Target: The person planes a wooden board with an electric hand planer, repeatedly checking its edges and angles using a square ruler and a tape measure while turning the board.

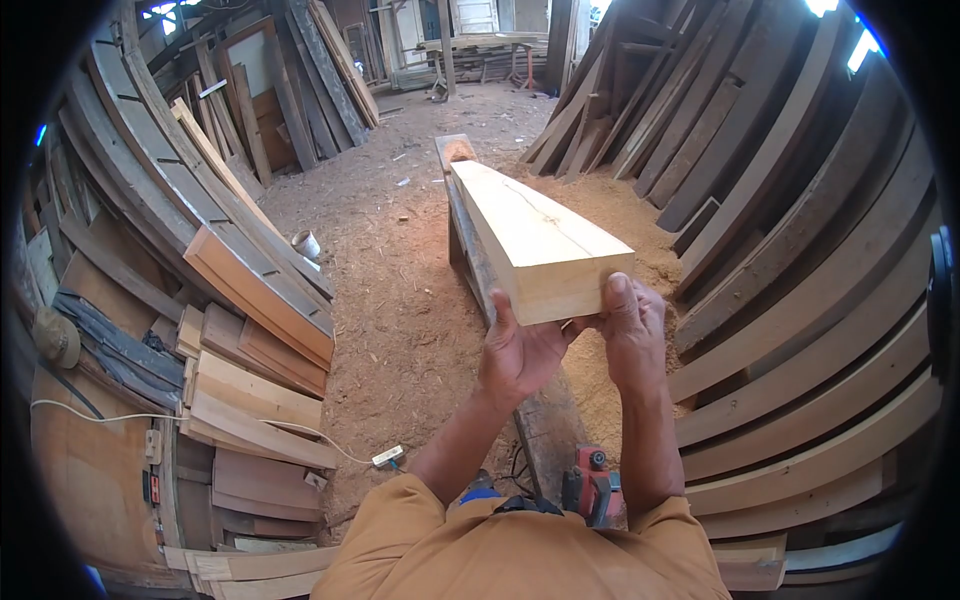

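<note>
a long, narrow bench (548,430) stands on the brown floor (385,340). a pale beam (540,215) runs lengthwise over the bench's far half; whether it rests there cannot be told. a red tool (599,487) sits at the right edge of the bench's near end. sawdust (597,390) lies along the floor's right edge, a can (305,244) and a power strip (388,456) toward its left edge.

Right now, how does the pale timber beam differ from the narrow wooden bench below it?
The timber beam is pale; the narrow bench is darker and stained. The left hand and right hand hold the beam's near end, while the bench stands on the ground. The bench reaches beyond the beam at both ends. Both are long, wooden and run forward.
</note>
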{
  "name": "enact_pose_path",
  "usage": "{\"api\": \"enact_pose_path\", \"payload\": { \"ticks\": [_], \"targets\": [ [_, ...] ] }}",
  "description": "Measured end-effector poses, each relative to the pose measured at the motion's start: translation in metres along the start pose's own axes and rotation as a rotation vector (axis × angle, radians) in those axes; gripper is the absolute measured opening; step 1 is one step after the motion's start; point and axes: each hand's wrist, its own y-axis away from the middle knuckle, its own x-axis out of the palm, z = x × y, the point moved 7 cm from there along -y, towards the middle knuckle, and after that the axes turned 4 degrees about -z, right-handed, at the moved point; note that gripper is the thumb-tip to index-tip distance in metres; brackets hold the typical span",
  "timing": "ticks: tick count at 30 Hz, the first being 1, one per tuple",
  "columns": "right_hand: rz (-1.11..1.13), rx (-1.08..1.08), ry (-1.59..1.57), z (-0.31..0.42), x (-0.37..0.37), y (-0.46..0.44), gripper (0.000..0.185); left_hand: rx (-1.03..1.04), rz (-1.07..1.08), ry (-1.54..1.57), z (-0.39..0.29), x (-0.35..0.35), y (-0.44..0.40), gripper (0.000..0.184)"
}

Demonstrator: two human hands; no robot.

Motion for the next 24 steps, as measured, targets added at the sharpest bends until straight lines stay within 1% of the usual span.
{"api": "enact_pose_path", "payload": {
  "ticks": [3,5,6,8,9,12,13,15,19,21,24],
  "targets": [
    [0.040,0.021,0.018,-0.007,0.000,0.002,0.055,-0.014,0.034,0.107,0.004,-0.006,-0.001,0.096],
    [0.099,0.050,0.043,-0.011,0.003,0.007,0.054,0.057,0.200,0.201,0.007,-0.004,-0.005,0.097],
    [0.092,0.049,0.040,-0.011,0.005,0.010,0.054,0.092,0.285,0.247,0.007,-0.002,-0.005,0.098],
    [0.073,0.041,0.036,-0.009,0.011,0.014,0.054,0.102,0.289,0.363,0.008,-0.005,-0.002,0.102],
    [0.103,0.089,0.003,-0.013,0.011,0.017,0.058,0.108,0.285,0.422,0.007,-0.004,0.003,0.103],
    [0.104,0.138,-0.074,-0.027,0.011,0.026,0.063,0.138,-0.054,0.365,0.003,-0.016,0.010,0.099],
    [0.111,0.155,-0.106,-0.034,0.011,0.028,0.065,0.069,0.056,0.369,-0.001,-0.014,0.008,0.096],
    [0.108,0.174,-0.172,-0.038,0.014,0.032,0.062,-0.068,0.270,0.374,-0.011,-0.013,0.005,0.089],
    [0.024,0.156,-0.191,-0.044,0.022,0.037,0.053,-0.178,0.208,0.289,-0.021,-0.012,-0.001,0.087],
    [0.028,0.150,-0.200,-0.045,0.021,0.038,0.052,-0.208,0.230,0.296,-0.020,-0.010,-0.004,0.087],
    [0.027,0.150,-0.212,-0.044,0.020,0.038,0.052,-0.218,0.205,0.264,-0.017,-0.009,-0.005,0.087]
  ]
}}
